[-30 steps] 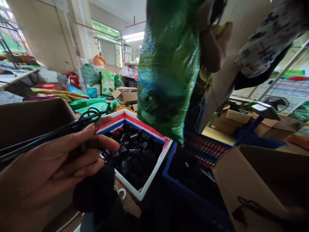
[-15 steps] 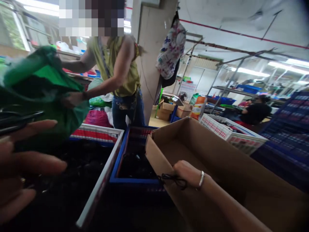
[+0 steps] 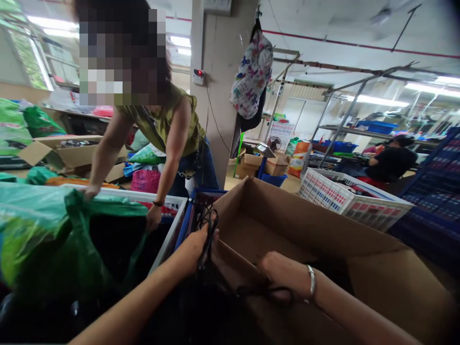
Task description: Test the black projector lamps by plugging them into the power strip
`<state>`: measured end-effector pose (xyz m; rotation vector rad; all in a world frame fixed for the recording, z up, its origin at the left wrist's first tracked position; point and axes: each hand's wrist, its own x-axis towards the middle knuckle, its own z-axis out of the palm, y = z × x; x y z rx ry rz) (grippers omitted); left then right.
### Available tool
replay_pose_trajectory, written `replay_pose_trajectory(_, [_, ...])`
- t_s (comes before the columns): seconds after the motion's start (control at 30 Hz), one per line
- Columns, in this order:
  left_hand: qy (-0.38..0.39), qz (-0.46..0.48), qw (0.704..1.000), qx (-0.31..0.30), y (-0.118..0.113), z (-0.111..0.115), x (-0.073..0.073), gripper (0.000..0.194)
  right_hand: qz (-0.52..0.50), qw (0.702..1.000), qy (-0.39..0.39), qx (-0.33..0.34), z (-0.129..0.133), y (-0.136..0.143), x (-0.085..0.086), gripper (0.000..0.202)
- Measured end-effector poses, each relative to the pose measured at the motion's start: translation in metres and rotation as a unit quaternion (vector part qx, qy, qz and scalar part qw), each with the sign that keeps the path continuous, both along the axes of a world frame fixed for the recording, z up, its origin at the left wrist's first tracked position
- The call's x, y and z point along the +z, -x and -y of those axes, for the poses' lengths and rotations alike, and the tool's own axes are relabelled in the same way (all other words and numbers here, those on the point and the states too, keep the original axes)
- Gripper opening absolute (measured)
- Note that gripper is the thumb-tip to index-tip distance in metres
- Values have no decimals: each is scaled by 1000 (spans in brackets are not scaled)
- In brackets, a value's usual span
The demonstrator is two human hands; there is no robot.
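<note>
My left hand is closed around a looped bundle of black cable, at the near-left wall of an open cardboard box. Some of its fingers are hidden behind the cable and the wall. With a silver bangle on its wrist, my right hand grips the same wall farther right, fingers curled over the edge. A black cable loop hangs beneath that hand; how it is held is hidden. The visible box floor is mostly bare, with a dark patch behind my right wrist.
Across from me a co-worker bends over a white crate, both hands on a green sack. A blue crate sits between it and the box. Behind the box are a white basket and a pillar.
My left hand has come from the far left to the box wall with the black cable. The co-worker has bent down and lowered the green sack into the white crate. My right hand stays on the box.
</note>
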<state>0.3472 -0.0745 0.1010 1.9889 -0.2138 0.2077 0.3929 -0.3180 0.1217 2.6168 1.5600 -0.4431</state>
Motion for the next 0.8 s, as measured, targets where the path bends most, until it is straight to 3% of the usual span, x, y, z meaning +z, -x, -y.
replay_pose_trajectory(0.1, [-82, -30, 996, 36, -1, 0, -6, 56, -89, 991, -90, -39, 7, -24, 13, 26])
replay_pose_trajectory(0.23, [-120, -35, 988, 91, -7, 6, -11, 56, -123, 949, -273, -101, 9, -69, 57, 31])
replay_pose_trajectory(0.33, [-109, -31, 986, 121, -12, 11, -17, 53, -113, 889, -413, -164, 1, -102, 91, 31])
replay_pose_trajectory(0.4, [-92, -32, 987, 129, -14, 13, -23, 54, -134, 839, -489, -197, -10, -119, 105, 32])
replay_pose_trajectory(0.57, [-52, -22, 990, 130, -16, 14, -35, 61, -190, 734, -595, -267, -46, -146, 111, 34])
replay_pose_trajectory(0.8, [-11, -5, 989, 145, -25, 16, -44, 60, -197, 656, -662, -306, -80, -162, 114, 34])
